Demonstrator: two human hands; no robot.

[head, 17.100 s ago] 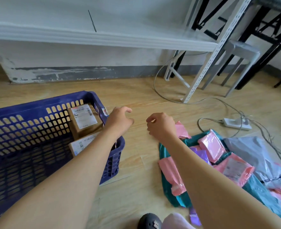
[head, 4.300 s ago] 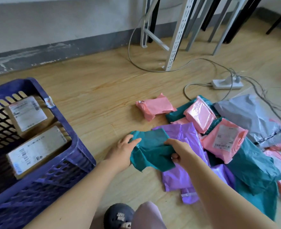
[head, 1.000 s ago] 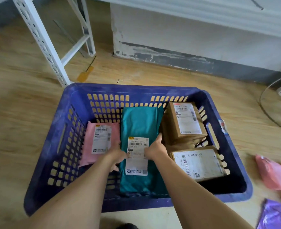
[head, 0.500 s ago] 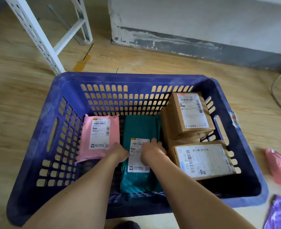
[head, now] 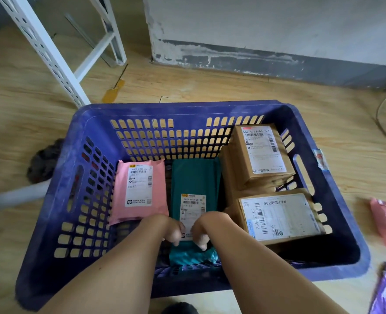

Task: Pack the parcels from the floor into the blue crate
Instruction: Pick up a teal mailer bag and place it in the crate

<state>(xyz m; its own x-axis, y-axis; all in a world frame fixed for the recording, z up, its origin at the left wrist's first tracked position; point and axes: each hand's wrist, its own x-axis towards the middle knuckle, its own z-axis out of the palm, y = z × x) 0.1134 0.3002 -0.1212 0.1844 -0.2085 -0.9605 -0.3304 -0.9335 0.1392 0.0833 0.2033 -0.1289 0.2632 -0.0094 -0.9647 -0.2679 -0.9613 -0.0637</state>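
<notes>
As left hand (head: 172, 232) and right hand (head: 201, 232) pinch the teal parcel (head: 194, 177) into the blue crate (head: 187, 108), next: release, reach toward three o'clock.

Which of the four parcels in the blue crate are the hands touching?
The teal parcel, between the pink mailer and cardboard boxes; left hand and right hand rest on its near end.

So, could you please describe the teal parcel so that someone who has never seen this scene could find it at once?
Find the blue crate on the floor. Inside, the teal parcel lies between a pink parcel on its left and two cardboard boxes on its right. It is the only green bag, and the left hand and right hand hold its near end.
</notes>
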